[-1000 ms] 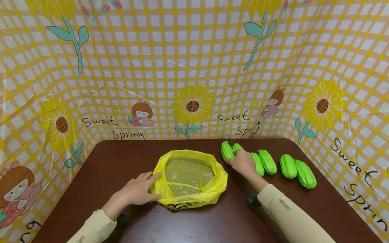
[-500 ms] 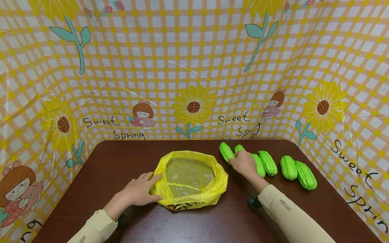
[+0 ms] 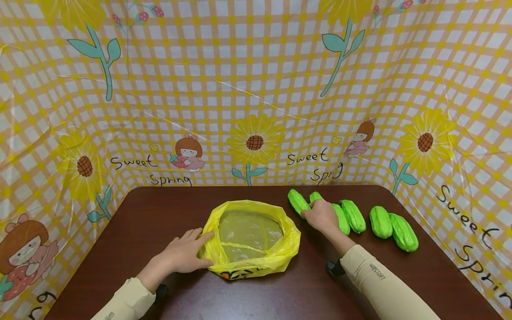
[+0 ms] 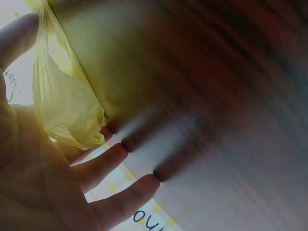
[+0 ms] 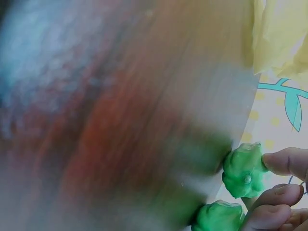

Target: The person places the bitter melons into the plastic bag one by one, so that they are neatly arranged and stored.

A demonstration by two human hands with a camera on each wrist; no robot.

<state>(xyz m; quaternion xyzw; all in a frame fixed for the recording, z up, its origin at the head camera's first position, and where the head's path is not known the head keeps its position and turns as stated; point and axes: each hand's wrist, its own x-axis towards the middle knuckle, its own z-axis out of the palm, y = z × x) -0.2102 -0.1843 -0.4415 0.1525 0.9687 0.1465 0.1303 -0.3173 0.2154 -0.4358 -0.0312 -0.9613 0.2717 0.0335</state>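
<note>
The right hand [image 3: 321, 215] pinches the leftmost bitter melon [image 3: 297, 200] at its near end, long axis slanting away leftward. The spread left hand [image 3: 182, 252] touches the yellow plastic bag [image 3: 276, 262].

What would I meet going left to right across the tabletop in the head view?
Left hand, yellow bag, leftmost green gourd, right hand, third gourd from the right, second gourd from the right, rightmost gourd.
</note>
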